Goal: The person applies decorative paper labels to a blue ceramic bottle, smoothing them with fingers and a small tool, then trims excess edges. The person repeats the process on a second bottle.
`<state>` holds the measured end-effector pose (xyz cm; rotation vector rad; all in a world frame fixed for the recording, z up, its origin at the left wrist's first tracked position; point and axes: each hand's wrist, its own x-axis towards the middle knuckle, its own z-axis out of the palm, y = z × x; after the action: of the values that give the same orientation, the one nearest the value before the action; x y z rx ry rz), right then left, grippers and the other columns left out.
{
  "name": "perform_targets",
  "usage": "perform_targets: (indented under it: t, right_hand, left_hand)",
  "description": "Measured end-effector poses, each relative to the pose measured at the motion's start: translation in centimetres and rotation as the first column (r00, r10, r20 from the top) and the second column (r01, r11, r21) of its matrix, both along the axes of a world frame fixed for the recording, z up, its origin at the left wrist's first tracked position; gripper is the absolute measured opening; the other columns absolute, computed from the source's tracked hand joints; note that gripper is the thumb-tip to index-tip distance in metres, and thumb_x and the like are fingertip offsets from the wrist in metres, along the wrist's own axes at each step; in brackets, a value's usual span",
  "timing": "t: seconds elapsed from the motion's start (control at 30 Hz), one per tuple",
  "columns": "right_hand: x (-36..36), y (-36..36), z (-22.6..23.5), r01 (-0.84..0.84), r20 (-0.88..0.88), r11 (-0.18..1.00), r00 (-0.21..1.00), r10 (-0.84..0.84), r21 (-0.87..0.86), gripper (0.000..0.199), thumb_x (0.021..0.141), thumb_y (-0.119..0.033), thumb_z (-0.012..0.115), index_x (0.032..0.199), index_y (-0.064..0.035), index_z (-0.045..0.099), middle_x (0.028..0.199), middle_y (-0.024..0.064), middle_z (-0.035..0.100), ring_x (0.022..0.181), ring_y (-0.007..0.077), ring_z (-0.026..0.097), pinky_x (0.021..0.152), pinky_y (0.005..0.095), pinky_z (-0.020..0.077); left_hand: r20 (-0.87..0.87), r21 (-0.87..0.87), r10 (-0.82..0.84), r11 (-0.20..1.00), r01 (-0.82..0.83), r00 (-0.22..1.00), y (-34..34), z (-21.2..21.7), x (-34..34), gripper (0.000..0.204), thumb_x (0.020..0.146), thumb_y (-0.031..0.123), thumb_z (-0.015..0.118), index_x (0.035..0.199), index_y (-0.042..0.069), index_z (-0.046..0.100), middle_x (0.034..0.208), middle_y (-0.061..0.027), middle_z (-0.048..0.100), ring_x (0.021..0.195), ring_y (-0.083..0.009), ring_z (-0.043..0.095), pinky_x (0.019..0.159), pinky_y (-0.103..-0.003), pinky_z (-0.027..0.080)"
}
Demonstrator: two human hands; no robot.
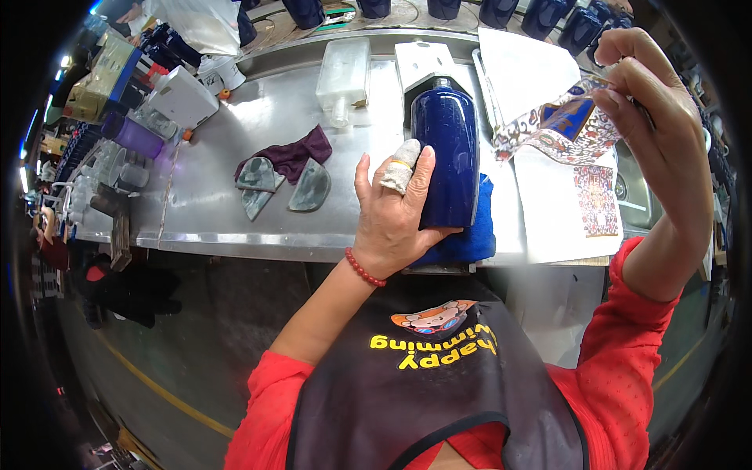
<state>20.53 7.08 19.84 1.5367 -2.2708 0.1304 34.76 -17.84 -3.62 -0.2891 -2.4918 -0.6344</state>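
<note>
A glossy dark blue bottle [450,168] lies on its side, neck pointing away from me, over a folded blue cloth [485,219]. My left hand [395,207] grips its left side and base, thumb at the near end; one finger wears a whitish wrap. Raised at the right, my right hand [654,110] pinches a limp, patterned decal [576,121] by its right end. The decal hangs curled, clear of the bottle, above white paper sheets [540,211]. Another patterned print [597,200] lies on the lower sheet.
Left of the bottle lie a purple cloth [301,153] and grey-green scrapers [312,186] on the metal table [211,188]. A clear empty bottle [343,78] stands beyond them. More blue bottles [540,19] line the back. Assorted containers crowd the far left, including a purple one [131,135].
</note>
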Motion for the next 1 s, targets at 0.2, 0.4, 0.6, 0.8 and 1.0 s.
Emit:
perform_targets:
  t: [0.2, 0.4, 0.6, 0.8, 1.0]
  right_hand:
    - [2.7, -2.3, 0.5, -0.069, -0.060, 0.998, 0.996, 0.069, 0.006, 0.021, 0.099, -0.014, 0.067, 0.087, -0.0005, 0.056, 0.113, 0.0174, 0.058, 0.079, 0.0219, 0.058, 0.064, 0.0338, 0.0454]
    - [6.1, -4.9, 0.0, -0.095, 0.130, 0.987, 0.985, 0.112, -0.130, 0.025, 0.089, -0.012, 0.073, 0.079, -0.0005, 0.053, 0.100, 0.0175, 0.055, 0.073, 0.0235, 0.053, 0.062, 0.0319, 0.0425]
    - [5.7, -5.2, -1.2, -0.204, 0.284, 0.934, 0.914, 0.289, -0.294, 0.022, 0.087, -0.009, 0.073, 0.078, 0.0006, 0.054, 0.091, 0.0160, 0.054, 0.071, 0.0251, 0.052, 0.062, 0.0339, 0.0410]
    - [1.9, -5.7, -8.4, 0.071, 0.658, 0.982, 0.751, 0.064, -0.176, 0.025, 0.096, -0.016, 0.070, 0.086, 0.0011, 0.056, 0.091, 0.0093, 0.052, 0.078, 0.0221, 0.053, 0.067, 0.0341, 0.0440]
    - [-0.8, -5.1, -11.9, 0.110, 0.635, 0.979, 0.772, 0.025, -0.172, 0.020, 0.097, -0.016, 0.070, 0.088, -0.0021, 0.059, 0.099, 0.0073, 0.055, 0.082, 0.0182, 0.060, 0.070, 0.0302, 0.0501]
  left_hand:
    - [0.018, 0.097, -0.111, 0.989, 0.109, 0.994, -0.3, 3.0, 0.8, 0.120, 0.071, 0.060, 0.084, 0.159, 0.001, 0.028, 0.150, -0.0242, 0.043, 0.137, -0.0401, 0.039, 0.119, -0.064, 0.015]
    - [-0.038, 0.355, -0.409, 0.847, 0.395, 0.912, -0.8, 11.4, -0.3, 0.099, 0.078, 0.050, 0.082, 0.150, -0.001, 0.039, 0.144, -0.0259, 0.046, 0.133, -0.0383, 0.043, 0.115, -0.045, 0.027]
    - [0.239, 0.616, -0.544, 0.726, 0.308, 0.805, -3.0, 15.3, 1.0, 0.045, 0.081, 0.025, 0.081, 0.112, -0.001, 0.060, 0.111, -0.0122, 0.066, 0.100, -0.0196, 0.062, 0.091, -0.033, 0.048]
    - [0.264, 0.810, -0.565, 0.570, 0.138, 0.782, -3.9, 10.1, -2.4, 0.026, 0.088, 0.023, 0.078, 0.099, 0.005, 0.062, 0.100, -0.0075, 0.065, 0.088, -0.0168, 0.062, 0.080, -0.033, 0.050]
    - [0.288, 0.881, -0.597, 0.471, 0.037, 0.749, -4.6, 7.4, -4.8, 0.019, 0.094, 0.017, 0.073, 0.104, 0.010, 0.059, 0.106, 0.0016, 0.056, 0.095, -0.0065, 0.054, 0.080, -0.023, 0.046]
